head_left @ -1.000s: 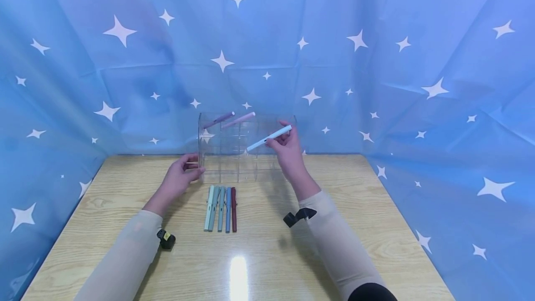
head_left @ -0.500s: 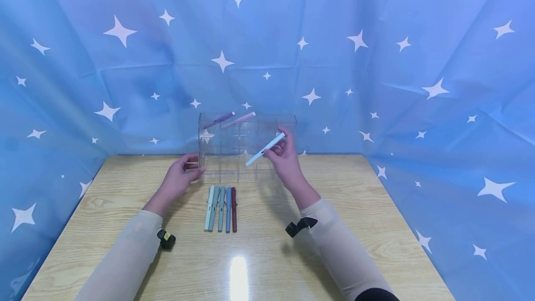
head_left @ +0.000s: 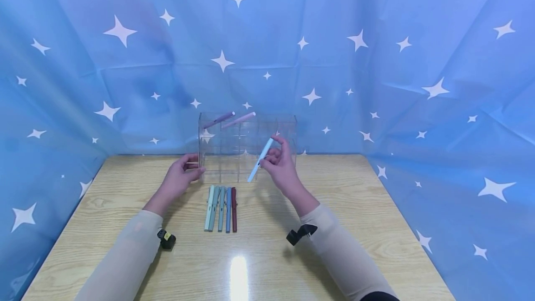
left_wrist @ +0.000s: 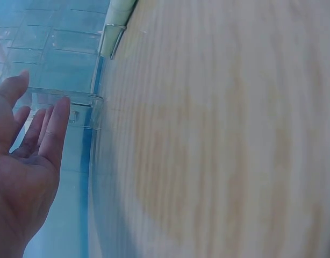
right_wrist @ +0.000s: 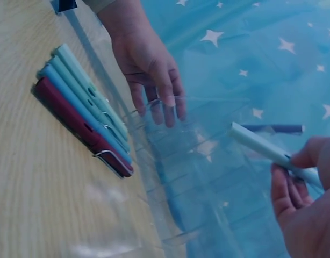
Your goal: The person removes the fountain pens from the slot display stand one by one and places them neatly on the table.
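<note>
My right hand (head_left: pixel 281 167) pinches a pale blue pen (head_left: pixel 260 160) between thumb and fingers. The pen tilts, its lower end in front of a clear compartment organizer (head_left: pixel 230 176). In the right wrist view that pen (right_wrist: pixel 262 144) points toward the organizer, its other end partly hidden by the right hand (right_wrist: pixel 310 193). My left hand (head_left: pixel 182 174) rests at the organizer's left side, and the left wrist view shows its fingers (left_wrist: pixel 56 129) extended beside the clear wall. A dark purple pen (head_left: pixel 219 119) and a lilac pen (head_left: pixel 239 120) lean in the organizer's top row.
Several pens lie side by side on the wooden table (head_left: pixel 334 245) before the organizer: mint and teal ones, a blue pen (head_left: pixel 228 210) and a dark red pen (head_left: pixel 234 210). Behind the organizer hangs a blue star-patterned curtain (head_left: pixel 267 36).
My right hand has come down and slightly left with the pale blue pen, which now stands steeper, its lower end nearer the table. The left hand and the other pens have stayed put.
</note>
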Demonstrator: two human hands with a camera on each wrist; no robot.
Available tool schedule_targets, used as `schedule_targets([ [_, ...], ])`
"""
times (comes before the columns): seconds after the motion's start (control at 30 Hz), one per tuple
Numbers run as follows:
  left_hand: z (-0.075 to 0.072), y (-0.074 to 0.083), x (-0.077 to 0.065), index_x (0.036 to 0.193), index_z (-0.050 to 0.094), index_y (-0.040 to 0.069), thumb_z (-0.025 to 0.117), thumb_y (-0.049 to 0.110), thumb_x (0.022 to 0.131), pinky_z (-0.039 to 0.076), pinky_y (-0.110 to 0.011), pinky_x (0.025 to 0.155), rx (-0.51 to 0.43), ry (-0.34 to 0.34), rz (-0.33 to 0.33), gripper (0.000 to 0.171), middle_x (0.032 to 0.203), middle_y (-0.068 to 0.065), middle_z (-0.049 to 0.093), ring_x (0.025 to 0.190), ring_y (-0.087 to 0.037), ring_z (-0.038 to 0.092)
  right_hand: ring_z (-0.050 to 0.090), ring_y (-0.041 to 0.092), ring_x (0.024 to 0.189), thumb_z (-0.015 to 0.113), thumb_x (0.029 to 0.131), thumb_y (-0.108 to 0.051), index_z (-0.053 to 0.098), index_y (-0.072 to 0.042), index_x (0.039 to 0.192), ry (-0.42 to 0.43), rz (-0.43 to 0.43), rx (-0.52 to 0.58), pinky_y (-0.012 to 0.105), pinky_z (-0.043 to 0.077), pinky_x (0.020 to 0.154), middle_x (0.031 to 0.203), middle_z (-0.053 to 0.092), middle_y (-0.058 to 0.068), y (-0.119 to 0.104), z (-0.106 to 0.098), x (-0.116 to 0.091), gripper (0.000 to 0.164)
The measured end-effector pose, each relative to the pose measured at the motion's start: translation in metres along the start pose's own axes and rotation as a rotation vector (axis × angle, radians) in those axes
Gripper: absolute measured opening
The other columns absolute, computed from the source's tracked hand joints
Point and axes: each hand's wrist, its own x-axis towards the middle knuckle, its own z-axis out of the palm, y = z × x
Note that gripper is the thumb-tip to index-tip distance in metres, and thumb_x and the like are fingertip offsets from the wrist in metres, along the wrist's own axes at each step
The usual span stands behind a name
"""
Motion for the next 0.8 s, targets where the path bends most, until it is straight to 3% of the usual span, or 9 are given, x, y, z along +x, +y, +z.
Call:
schedule_targets([
  [0.23,0.0,0.0,0.0,0.164,0.044,0.001,0.074,0.019,0.11,0.065,-0.036,0.1,-0.004,0.0,-0.001,0.065,0.152,-0.029,0.056,0.142,-0.043,0.056,0.067,0.02,0.097,0.069,0.092,0.018,0.046,-0.023,0.158,-0.032,0.039,-0.002,0.029,0.065,0.089,0.115,0.064,0.014,0.005,0.002,-0.008,0.081],
  [0.47,0.0,0.0,0.0,0.164,0.045,0.001,0.075,0.019,0.109,0.064,-0.041,0.102,-0.005,-0.001,-0.001,0.065,0.153,-0.029,0.056,0.142,-0.043,0.056,0.064,0.015,0.093,0.067,0.092,0.021,0.044,-0.019,0.16,-0.064,0.045,-0.002,0.027,0.063,0.084,0.115,0.064,0.015,0.008,0.005,-0.013,0.083],
  [0.8,-0.001,-0.002,0.001,0.163,0.045,0.001,0.074,0.018,0.11,0.065,-0.039,0.1,-0.003,0.002,-0.002,0.063,0.154,-0.028,0.055,0.143,-0.043,0.055,0.069,0.025,0.099,0.072,0.092,0.015,0.044,-0.02,0.162,-0.118,0.109,-0.087,0.035,0.067,0.092,0.116,0.065,0.016,0.013,0.008,-0.021,0.083],
])
